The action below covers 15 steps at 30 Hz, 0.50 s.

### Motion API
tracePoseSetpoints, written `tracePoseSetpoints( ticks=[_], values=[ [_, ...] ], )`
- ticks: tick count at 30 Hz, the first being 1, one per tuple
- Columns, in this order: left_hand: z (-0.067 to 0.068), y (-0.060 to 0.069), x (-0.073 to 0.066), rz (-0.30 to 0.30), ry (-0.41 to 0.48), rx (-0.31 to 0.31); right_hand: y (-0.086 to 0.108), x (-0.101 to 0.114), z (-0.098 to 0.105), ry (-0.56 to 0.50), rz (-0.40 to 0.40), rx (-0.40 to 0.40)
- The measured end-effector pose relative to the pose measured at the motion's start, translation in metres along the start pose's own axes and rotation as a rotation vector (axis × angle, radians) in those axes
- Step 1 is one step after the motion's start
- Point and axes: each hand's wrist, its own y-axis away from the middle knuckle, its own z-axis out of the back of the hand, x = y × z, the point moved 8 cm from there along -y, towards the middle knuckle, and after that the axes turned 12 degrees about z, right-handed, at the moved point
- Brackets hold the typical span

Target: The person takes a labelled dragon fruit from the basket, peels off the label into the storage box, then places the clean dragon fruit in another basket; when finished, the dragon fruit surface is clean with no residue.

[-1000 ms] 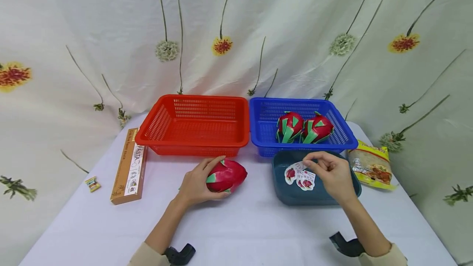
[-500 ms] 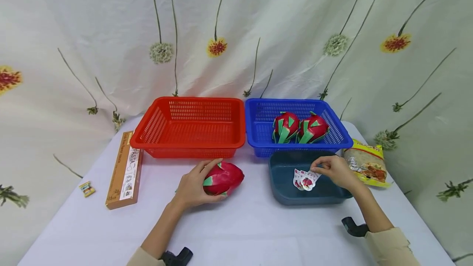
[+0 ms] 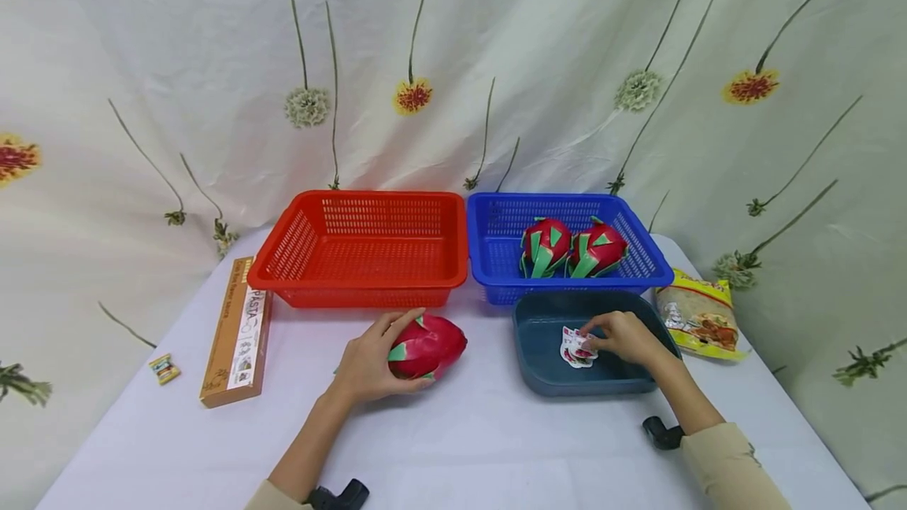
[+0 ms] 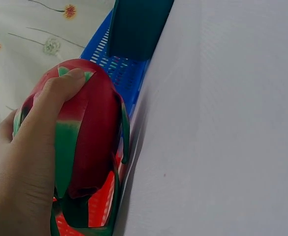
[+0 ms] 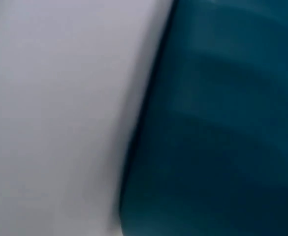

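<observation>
My left hand grips a red dragon fruit with green scales on the white table, fingers over its far side and thumb in front. In the left wrist view the thumb presses on the dragon fruit. My right hand reaches into the dark teal basin, thumb and forefinger pinching at small paper labels printed with dragon fruit. The fingertips partly cover the labels, so how many are held is hidden. The right wrist view has only the basin's blurred outer wall.
Behind stand a red basket and a blue basket holding two dragon fruits. A pasta box and a small snack packet lie at left. A yellow food bag sits right of the basin.
My right hand has lowered from above the basin into it, carrying the pinched label down among the others. The left hand keeps its grip on the dragon fruit; the head view has shifted slightly.
</observation>
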Motion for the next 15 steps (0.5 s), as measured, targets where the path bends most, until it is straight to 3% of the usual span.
tracePoseSetpoints(
  ticks=[9,15],
  values=[
    [-0.0002,0.0004,0.0008,0.003,-0.01,-0.004,0.0043,0.0017,-0.0078,0.054,-0.042,0.103],
    [-0.0012,0.0002,0.001,0.006,-0.01,0.001,0.0088,0.0015,-0.0115,0.057,-0.017,0.158]
  ],
)
